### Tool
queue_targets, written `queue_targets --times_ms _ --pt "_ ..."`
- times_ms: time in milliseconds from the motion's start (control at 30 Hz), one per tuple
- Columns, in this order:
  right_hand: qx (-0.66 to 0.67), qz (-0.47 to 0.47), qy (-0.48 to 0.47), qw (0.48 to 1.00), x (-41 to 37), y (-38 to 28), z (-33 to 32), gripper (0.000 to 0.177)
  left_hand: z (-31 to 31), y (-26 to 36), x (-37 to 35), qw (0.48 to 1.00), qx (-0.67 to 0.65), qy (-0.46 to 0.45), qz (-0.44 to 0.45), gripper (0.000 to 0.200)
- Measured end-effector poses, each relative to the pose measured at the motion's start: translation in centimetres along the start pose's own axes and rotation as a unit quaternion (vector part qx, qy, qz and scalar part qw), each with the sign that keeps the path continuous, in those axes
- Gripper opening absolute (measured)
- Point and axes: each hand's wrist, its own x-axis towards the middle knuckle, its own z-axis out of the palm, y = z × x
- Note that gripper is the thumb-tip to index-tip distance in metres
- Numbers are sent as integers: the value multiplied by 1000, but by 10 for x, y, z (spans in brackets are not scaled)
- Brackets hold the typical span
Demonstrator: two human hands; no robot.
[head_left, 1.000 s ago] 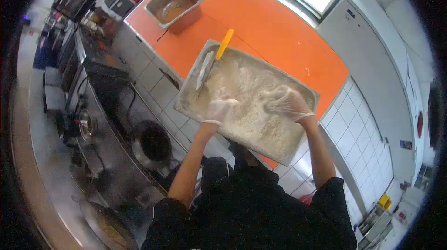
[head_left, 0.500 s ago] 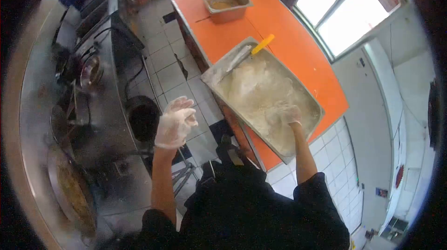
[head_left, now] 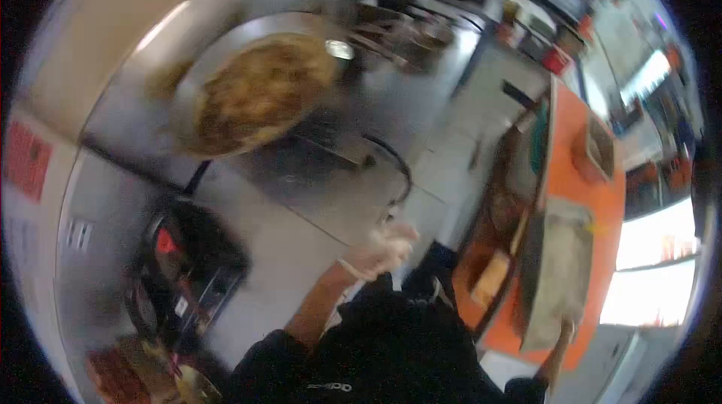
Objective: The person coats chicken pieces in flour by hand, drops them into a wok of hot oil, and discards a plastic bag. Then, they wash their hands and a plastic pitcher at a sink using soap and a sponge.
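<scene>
My left hand [head_left: 382, 251], in a clear plastic glove, is held in front of my body over the floor, away from the table. Its fingers look partly bent, but motion smears them, and I cannot make out anything in them. My right hand [head_left: 568, 323], also gloved, is low in the near end of a long metal tray [head_left: 531, 299]. Pale, floury powder [head_left: 565, 257] fills much of this tray. Blur and powder obscure the right fingers. A tool with a yellow handle [head_left: 596, 226] rests at the tray's far end.
Under the tray is an orange table [head_left: 605, 272], with a smaller metal pan [head_left: 599, 150] farther along. Across the aisle, a wide round pan [head_left: 297, 23] holds brown food [head_left: 263, 92] on the metal cooking counter. A dark object with red parts [head_left: 188, 269] stands at lower left.
My view has swung left toward the cooking counter, so the table and tray now sit at the right. My right hand remains in the tray; my left is still raised apart from it.
</scene>
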Motion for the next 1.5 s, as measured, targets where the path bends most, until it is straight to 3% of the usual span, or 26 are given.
queue_targets --times_ms 67,167,233,300,333,367,400,533,600,633,667,700,733,800,867,933,1000,1033,1100,1233,1300,1333,1400,1433,1500 --pt "27 -8 -18 999 -7 -51 -7 22 -14 11 -25 1000 -13 -18 1 45" --pt "41 -46 -44 997 -11 -143 -25 21 -12 22 -65 998 -4 45 32 41" --pt "47 -96 -61 992 -5 -207 -33 21 -26 33 -88 952 256 30 164 41" --pt "56 -155 -77 983 -7 -274 -35 20 -46 47 -108 823 461 30 330 41" --pt "61 -186 -83 977 -3 -302 -36 20 -39 49 -116 949 216 82 215 41" --pt "66 -218 -92 969 -4 -334 -34 20 -37 55 -124 988 -51 119 81 41" --pt "71 -255 -101 959 0 -364 -28 20 -38 65 -127 986 -9 166 16 41" --pt "100 -398 -141 901 -1 -493 16 19 -54 61 -148 979 -50 174 97 40" --pt "128 -470 -160 859 -1 -564 53 18 -51 65 -169 952 123 213 183 38" --pt "85 -585 -107 800 -5 -602 73 18 -54 65 -178 933 179 230 212 37" --pt "49 -684 -36 727 -9 -641 94 19 -62 59 -183 949 116 245 159 37" --pt "76 -779 -40 622 -41 -685 99 17 -70 51 -189 959 50 258 106 37" --pt "110 -733 -214 636 -46 -723 132 25 -78 37 -195 957 50 262 115 37" --pt "92 -814 -181 545 -89 -790 175 22 -99 3 -205 935 90 263 221 40" --pt "-84 -849 -168 493 -151 -843 197 24 -119 -32 -213 915 113 268 278 45" --pt "-169 -817 -198 515 -203 -872 213 30 -122 -34 -219 903 126 276 304 49" --pt "-199 -803 -217 518 -243 -891 229 32 -96 -26 -232 866 -212 203 406 55" --pt "-206 -800 -223 518 -259 -896 236 33 -88 -20 -240 865 -207 205 408 55" --pt "-214 -795 -233 517 -284 -904 245 34 -78 -6 -256 890 -142 299 312 66" --pt "-221 -777 -244 537 -304 -908 240 38 -80 -18 -253 871 -136 314 354 78" --pt "-217 -771 -252 543 -294 -914 239 39 -87 -22 -249 875 -117 413 224 86" --pt "-214 -771 -253 544 -283 -919 242 38 -78 -19 -253 878 -120 410 214 86" --pt "-208 -766 -258 551 -255 -925 242 37 -57 -9 -260 857 -115 329 379 79" --pt "-205 -763 -257 557 -242 -926 241 37 -62 -16 -260 862 -116 324 373 79" --pt "-203 -755 -261 567 -213 -923 239 35 -74 -30 -262 852 -175 307 386 59"
